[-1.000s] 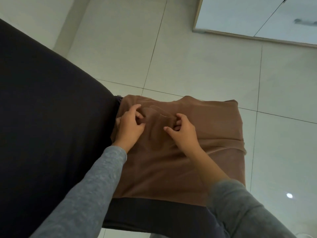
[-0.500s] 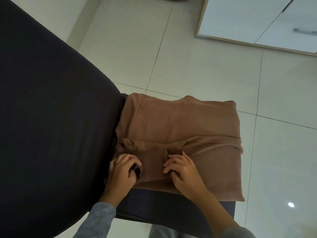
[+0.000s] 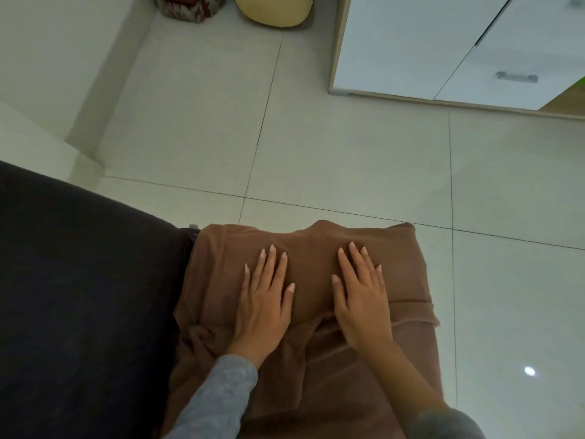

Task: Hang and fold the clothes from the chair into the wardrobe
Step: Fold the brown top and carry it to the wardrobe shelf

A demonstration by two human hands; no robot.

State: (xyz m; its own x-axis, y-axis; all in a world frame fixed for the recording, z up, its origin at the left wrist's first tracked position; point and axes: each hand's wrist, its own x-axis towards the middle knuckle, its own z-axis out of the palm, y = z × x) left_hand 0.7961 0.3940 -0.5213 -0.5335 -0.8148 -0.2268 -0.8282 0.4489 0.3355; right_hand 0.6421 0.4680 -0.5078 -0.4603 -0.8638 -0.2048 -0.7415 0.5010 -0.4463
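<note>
A brown garment lies folded over the chair seat in the lower middle of the head view. Its near half is rumpled, its far half smooth. My left hand lies flat on the cloth with straight, spread fingers pointing away from me. My right hand lies flat beside it, a small gap apart, also with straight fingers. Both palms press the fold down. The dark chair back fills the left side. The seat under the cloth is hidden.
The white wardrobe with a metal handle stands at the top right on pale floor tiles. A yellow cushion-like thing and a patterned bag sit at the top edge. A white wall corner is at left.
Both hands let go of the pinched cloth near me and slid forward. They now lie flat with straight fingers on the far half. The camera has tilted up, showing more floor.
</note>
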